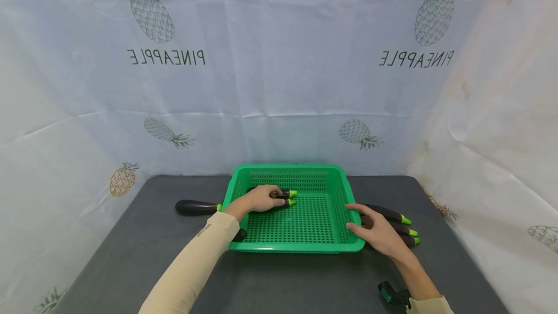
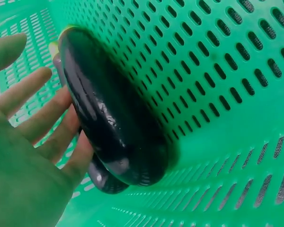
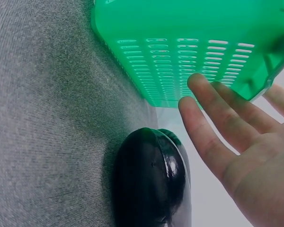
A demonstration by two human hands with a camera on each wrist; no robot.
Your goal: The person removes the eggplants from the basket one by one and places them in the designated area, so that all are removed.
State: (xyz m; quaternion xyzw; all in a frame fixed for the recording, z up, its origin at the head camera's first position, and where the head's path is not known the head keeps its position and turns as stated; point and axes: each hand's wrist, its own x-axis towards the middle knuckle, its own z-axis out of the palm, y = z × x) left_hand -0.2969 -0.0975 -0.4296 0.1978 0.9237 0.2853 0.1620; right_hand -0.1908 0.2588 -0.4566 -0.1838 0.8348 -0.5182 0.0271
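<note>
My left hand (image 1: 261, 198) is inside a green plastic basket (image 1: 296, 247), over two dark eggplants with bright green stem ends. In the left wrist view, the fingers of that hand lie extended beside the nearer eggplant (image 2: 113, 113), touching its side; the second eggplant (image 2: 105, 182) is partly hidden behind it. On the basket's right side my right hand (image 1: 379, 231) holds the rim, thumb and forefinger over it, other fingers against the outer wall. Near that hand, several eggplants (image 1: 392, 214) lie on the table, partly covered by it.
Another eggplant (image 1: 196, 207) lies on the dark grey table (image 1: 174, 246), left of the basket. White cloth (image 1: 279, 81) printed with pineapples hangs behind and at both sides. A black device (image 1: 394, 297) sits at the right wrist.
</note>
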